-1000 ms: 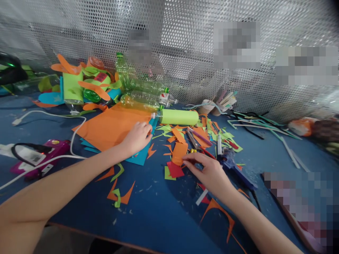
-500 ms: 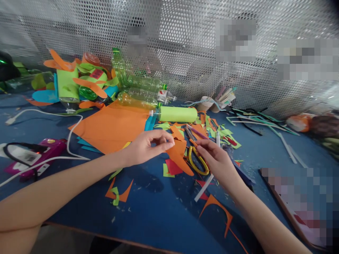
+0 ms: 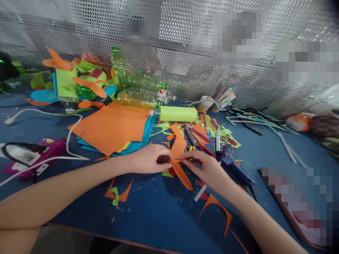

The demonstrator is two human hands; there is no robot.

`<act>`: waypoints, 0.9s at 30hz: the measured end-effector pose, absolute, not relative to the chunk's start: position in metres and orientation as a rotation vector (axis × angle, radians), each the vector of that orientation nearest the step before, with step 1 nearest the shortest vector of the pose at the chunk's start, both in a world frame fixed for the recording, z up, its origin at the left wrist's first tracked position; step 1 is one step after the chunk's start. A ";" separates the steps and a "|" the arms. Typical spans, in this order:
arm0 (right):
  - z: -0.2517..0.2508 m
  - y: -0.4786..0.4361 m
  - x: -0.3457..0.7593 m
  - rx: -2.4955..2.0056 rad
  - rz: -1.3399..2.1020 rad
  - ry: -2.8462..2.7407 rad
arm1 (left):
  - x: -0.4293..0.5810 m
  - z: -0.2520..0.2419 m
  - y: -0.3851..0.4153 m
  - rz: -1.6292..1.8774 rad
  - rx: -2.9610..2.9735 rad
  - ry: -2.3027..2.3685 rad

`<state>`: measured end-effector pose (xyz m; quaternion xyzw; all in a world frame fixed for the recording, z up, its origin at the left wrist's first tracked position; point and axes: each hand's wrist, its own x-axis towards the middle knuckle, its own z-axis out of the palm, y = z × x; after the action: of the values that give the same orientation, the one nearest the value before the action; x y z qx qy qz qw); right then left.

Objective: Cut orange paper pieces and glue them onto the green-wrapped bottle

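Note:
Between my hands is a long orange paper cutout (image 3: 182, 178) with a rounded lower end, slanting over the blue table. My left hand (image 3: 156, 159) pinches its middle from the left, thumb against fingertips. From the right, my right hand (image 3: 205, 164) pinches a narrow orange paper strip (image 3: 177, 161) at the same middle; whether the strip is joined to the cutout I cannot tell. Red and light green paper scraps lie under the cutout. Just beyond my right hand are scissors (image 3: 191, 135), their yellow handles mostly hidden by it.
Orange sheets (image 3: 111, 127) lie on blue ones at left. Behind stand a green-wrapped bottle (image 3: 178, 114) and several plastic bottles. A blue glue gun (image 3: 235, 165) lies right of my hand, a tablet-like device (image 3: 299, 208) farther right. A white cable (image 3: 70, 141) crosses the left side. Perforated metal mesh rises behind.
My right hand has moved left and down with the orange strip, meeting my left hand at the cutout. My left hand has lowered slightly. The scissors' yellow handles are now mostly covered.

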<state>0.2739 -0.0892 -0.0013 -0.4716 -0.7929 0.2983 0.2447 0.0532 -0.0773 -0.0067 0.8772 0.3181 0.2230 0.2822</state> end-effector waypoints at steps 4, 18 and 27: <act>0.001 -0.090 0.274 -1.268 0.753 -2.206 | 0.053 -0.006 -0.076 0.624 2.329 0.888; 0.009 -0.098 0.271 -1.271 0.825 -2.288 | 0.053 -0.011 -0.080 0.505 2.184 0.902; -0.004 -0.102 0.265 -1.087 0.622 -2.484 | 0.056 -0.008 -0.082 0.424 2.301 0.867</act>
<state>0.2649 -0.1016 -0.0035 -0.3845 -0.8785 0.2201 0.1788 0.0559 -0.0820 -0.0080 0.8744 0.3294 0.1613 0.3178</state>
